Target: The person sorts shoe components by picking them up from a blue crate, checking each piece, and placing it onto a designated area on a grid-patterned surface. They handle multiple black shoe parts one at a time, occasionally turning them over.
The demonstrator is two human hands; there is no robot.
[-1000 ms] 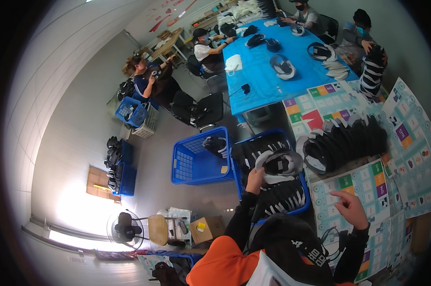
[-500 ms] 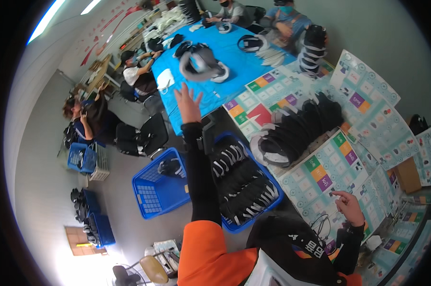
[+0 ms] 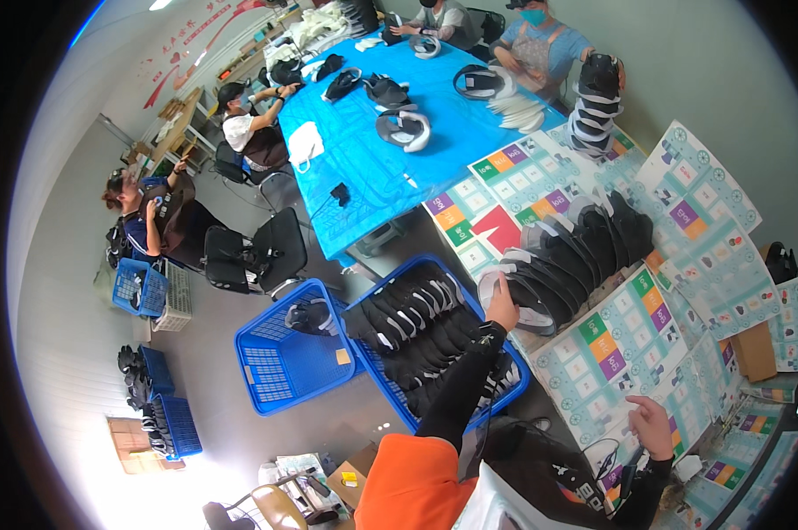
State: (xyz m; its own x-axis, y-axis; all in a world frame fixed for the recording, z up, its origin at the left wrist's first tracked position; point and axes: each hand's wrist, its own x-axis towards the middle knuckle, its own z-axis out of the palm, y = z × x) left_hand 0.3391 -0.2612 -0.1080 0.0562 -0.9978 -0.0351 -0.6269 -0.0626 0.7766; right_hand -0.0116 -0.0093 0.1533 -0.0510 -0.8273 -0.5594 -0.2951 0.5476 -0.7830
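Observation:
A row of black, curved padded pieces with grey-white rims [image 3: 584,256] leans together on the printed sheets. My left hand [image 3: 504,309] is at the near end of this row, its fingers against the grey rim of the end piece and seemingly closed on it; part of the grip is hidden. Over the sheets to the right, my right hand [image 3: 650,426] has its index finger stretched out and the others loosely bent, with nothing visible in it. On the blue-covered table [image 3: 363,199] lies a grey-and-black padded ring [image 3: 403,130], with similar pieces behind it.
A full blue basket [image 3: 520,389] of padded pieces stands below my left arm, beside another blue basket [image 3: 284,380] holding few. Black chairs [image 3: 279,247] stand left of the table. Several people sit around it; one near the stacked pieces [image 3: 593,102]. White pads [image 3: 515,113] lie there.
My left hand has come back from above the blue table to the row's near end. The blurred grey ring over the table now lies still on it. My right hand has shifted slightly.

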